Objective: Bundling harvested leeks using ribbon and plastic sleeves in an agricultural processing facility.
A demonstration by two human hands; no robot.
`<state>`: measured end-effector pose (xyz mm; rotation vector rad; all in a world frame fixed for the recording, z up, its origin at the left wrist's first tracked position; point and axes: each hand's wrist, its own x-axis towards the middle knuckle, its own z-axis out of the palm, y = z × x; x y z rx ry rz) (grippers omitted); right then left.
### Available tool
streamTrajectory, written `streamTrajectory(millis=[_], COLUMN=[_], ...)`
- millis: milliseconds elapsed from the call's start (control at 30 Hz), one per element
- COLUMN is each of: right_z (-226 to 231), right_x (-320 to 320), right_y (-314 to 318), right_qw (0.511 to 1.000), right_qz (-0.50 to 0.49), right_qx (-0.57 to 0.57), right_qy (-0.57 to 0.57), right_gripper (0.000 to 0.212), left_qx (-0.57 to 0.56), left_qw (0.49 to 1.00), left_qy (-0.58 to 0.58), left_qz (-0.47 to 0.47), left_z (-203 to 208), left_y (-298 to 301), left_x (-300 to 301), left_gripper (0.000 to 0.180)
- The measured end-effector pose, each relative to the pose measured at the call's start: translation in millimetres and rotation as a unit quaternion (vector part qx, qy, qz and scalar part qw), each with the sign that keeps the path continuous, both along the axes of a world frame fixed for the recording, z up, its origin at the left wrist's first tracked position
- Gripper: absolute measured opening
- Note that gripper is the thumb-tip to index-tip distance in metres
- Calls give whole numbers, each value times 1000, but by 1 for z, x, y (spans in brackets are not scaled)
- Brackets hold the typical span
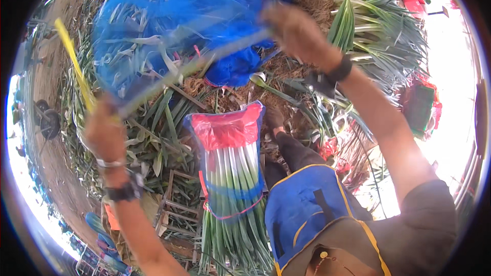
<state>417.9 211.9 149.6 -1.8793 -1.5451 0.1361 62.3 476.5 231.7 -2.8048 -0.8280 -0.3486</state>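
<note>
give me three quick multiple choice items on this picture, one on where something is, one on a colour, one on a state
1. Where does the tied bundle of green onions lie?
A. below and between the two raised hands
B. on top of the blue sheet
C. inside the red crate

2. What colour is the wrap over the bundle's root end?
A. yellow
B. red
C. white

3. How are the two hands placed?
A. both resting in the lap
B. both raised, stretching a strip between them
C. one hidden behind the back

Answers: 1 A, the bundle sits low in the middle, under the left hand and right hand. 2 B, the covering shows red. 3 B, a long pale strip runs from one hand to the other before the blue sheet.
</note>
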Motion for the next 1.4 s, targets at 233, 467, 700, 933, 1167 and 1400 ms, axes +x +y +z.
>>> streamTrajectory(millis=[233, 467, 700, 933, 1167, 1400], right_z=[-182, -239, -286, -345, -375, -296], right_x=[-148, -214, -214, -207, -216, -310], right_y=[-115, -150, -139, -122, -130, -243], right_qw=[955, 954, 929, 848, 793, 841], right_qz=[23, -12, 27, 84, 94, 79], right_qx=[-288, -299, -359, -484, -509, -344], right_qy=[70, 28, 81, 198, 320, 410], right_gripper=[29, 45, 43, 38, 43, 34], left_qx=[-297, -247, -306, -365, -424, -444], left_qw=[929, 925, 880, 803, 737, 633], left_qy=[220, 283, 362, 469, 526, 634], left_qz=[-18, -53, -41, 52, -4, -15], left_z=[-199, -264, -314, -355, -429, -334], left_y=[-92, -116, -86, -91, -79, -163], left_x=[-87, -133, -118, -71, -141, -218], left_gripper=[21, 28, 27, 18, 26, 21])
